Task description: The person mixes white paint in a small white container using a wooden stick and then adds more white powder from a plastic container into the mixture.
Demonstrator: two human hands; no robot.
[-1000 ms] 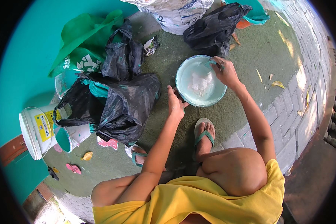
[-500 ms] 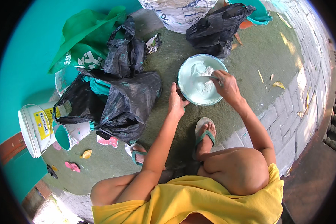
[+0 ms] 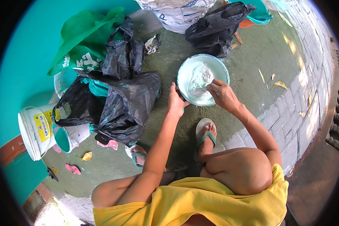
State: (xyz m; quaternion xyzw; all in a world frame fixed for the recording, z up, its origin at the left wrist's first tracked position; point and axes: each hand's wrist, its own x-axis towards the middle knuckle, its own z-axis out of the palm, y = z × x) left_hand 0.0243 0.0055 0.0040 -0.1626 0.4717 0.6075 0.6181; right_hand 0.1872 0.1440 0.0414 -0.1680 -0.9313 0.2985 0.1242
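Note:
A round bowl (image 3: 181,80) with a pale mint inside and a blue-specked rim stands on the ground ahead of me. Inside it lies wet pale paste with a patch of white powder (image 3: 204,75). My left hand (image 3: 177,102) grips the bowl's near left side, thumb along the rim, some fingers hidden beneath. Over the near right rim, my right hand (image 3: 223,94) is closed round a thin grey stirring tool (image 3: 202,89). The tool's tip is down in the paste; its handle is hidden in my fist.
Black plastic bags (image 3: 133,101) slump on the left beside a white bucket (image 3: 28,133) and a green bag (image 3: 79,45). A white sack (image 3: 177,17), another black bag (image 3: 214,32) and a teal basin (image 3: 260,15) stand at the back. Paving (image 3: 290,113) borders the right.
My right hand has moved down and slightly left, drawing the tool toward the bowl's near side. The powder is spread wider through the paste. My left hand stays at the bowl.

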